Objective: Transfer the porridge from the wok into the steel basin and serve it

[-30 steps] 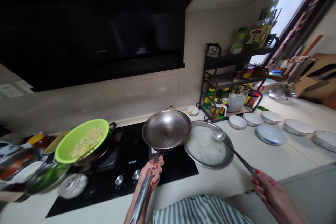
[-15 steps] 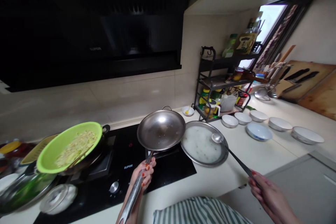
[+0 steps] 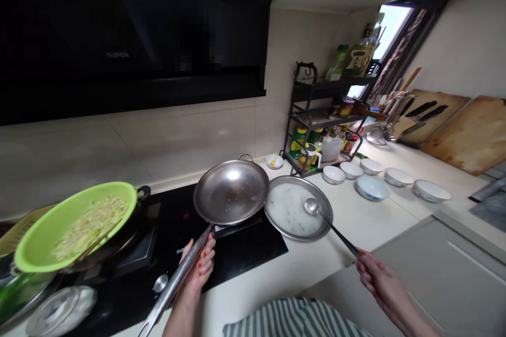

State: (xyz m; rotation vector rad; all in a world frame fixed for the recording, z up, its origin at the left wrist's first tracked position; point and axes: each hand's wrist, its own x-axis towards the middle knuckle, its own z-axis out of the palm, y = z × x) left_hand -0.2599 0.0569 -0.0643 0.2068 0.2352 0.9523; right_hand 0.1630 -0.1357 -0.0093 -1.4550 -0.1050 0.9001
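Observation:
My left hand [image 3: 200,263] is around the long metal handle of a steel wok [image 3: 233,197], cupping it from beneath with thumb and fingers on opposite sides. The wok sits over the right side of the black hob, tilted toward me, with a few specks inside. My right hand [image 3: 375,274] grips the far end of a ladle [image 3: 313,206]. Its bowl is above a round metal pan [image 3: 329,201] beside the hob, which holds a white, cloudy liquid with dark flecks. Whether the ladle touches the liquid, I cannot tell.
A green colander [image 3: 37,245] of sprouts with chopsticks stands on the hob's left. Several white bowls [image 3: 333,175] and a blue-white dish [image 3: 371,188] line the right counter. Behind them is a black spice rack [image 3: 312,116]. A small dish [image 3: 274,161] sits by the wall.
The view has swung right, so things sit further left in the picture. My left hand's fingers have loosened on the wok handle. The ladle stays over the metal pan.

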